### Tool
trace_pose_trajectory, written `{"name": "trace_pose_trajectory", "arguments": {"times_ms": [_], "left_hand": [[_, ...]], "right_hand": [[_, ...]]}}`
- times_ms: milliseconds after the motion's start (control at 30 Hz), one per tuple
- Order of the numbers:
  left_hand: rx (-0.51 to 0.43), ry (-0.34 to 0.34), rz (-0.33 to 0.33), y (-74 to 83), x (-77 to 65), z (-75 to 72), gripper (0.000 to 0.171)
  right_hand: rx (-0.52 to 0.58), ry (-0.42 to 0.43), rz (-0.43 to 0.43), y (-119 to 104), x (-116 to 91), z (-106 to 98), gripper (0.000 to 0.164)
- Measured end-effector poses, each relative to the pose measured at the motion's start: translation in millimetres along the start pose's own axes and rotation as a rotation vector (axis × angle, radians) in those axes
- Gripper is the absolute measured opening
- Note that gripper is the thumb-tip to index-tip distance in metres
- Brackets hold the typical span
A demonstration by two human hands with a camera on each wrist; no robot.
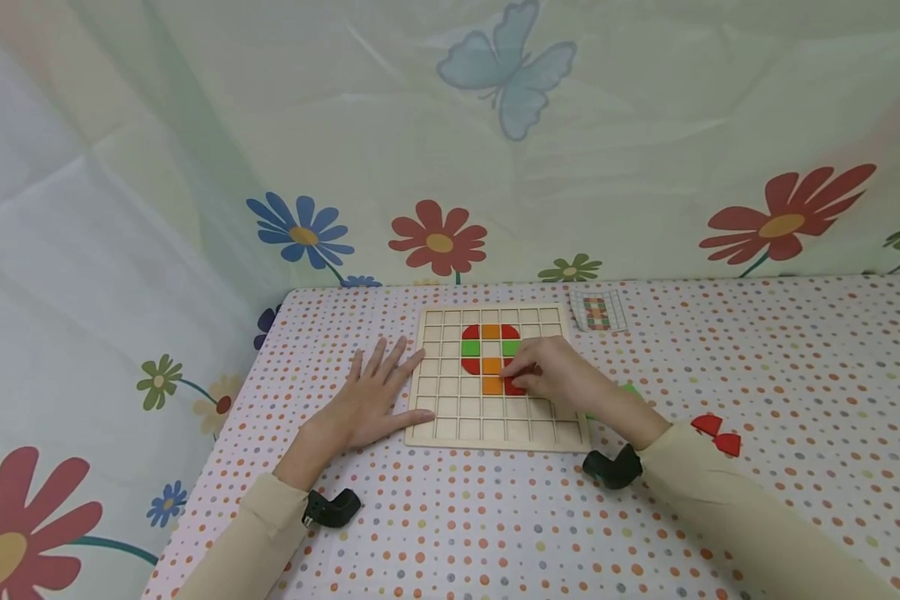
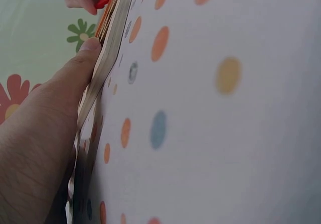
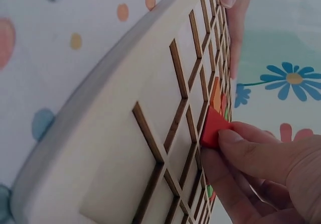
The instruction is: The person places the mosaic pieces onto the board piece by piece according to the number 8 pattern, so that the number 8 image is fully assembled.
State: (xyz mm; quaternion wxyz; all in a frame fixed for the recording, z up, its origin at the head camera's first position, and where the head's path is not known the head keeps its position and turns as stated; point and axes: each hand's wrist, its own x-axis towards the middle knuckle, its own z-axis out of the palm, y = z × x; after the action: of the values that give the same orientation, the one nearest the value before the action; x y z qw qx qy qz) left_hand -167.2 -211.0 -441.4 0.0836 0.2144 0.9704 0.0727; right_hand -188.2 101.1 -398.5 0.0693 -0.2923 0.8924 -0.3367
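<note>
A wooden grid board (image 1: 461, 429) with square cells lies on the table. In the head view, red rounded pieces, green squares and orange squares (image 1: 491, 367) fill several cells around its upper middle. My right hand (image 1: 558, 375) pinches a red piece (image 3: 214, 128) between thumb and fingers, at a cell right of the lowest orange square. Across the board's left edge rests my left hand (image 1: 371, 400), fingers spread, with the thumb on the lower left rim. In the left wrist view, that thumb (image 2: 75, 73) lies along the board's edge.
A small printed card (image 1: 598, 312) with a coloured grid pattern lies behind the board's right corner. Two loose red pieces (image 1: 727, 444) are on the dotted tablecloth (image 1: 480, 525) to the right. Green pieces (image 1: 630, 389) show partly behind my right wrist. A flowered curtain (image 1: 645, 125) hangs behind the table.
</note>
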Motion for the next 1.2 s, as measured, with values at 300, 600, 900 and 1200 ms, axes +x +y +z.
{"name": "trace_pose_trajectory", "arguments": {"times_ms": [300, 600, 900, 1200], "left_hand": [[0.001, 0.01, 0.006, 0.7, -0.5, -2.3, 0.097], [0.0, -0.001, 0.003, 0.0, -0.1, -1.8, 0.098], [-0.004, 0.006, 0.004, 1.7, -1.3, -0.9, 0.098], [0.004, 0.007, 0.006, 2.1, -0.4, -0.2, 0.098]], "right_hand": [[-0.118, 0.054, -0.04, -3.3, 0.4, 6.9, 0.016], [-0.083, 0.047, 0.016, -8.2, -8.2, 10.2, 0.011], [-0.144, 0.137, -0.041, -12.7, -51.0, 11.6, 0.017], [-0.16, 0.13, 0.034, 23.6, -107.0, -35.9, 0.023]]}}
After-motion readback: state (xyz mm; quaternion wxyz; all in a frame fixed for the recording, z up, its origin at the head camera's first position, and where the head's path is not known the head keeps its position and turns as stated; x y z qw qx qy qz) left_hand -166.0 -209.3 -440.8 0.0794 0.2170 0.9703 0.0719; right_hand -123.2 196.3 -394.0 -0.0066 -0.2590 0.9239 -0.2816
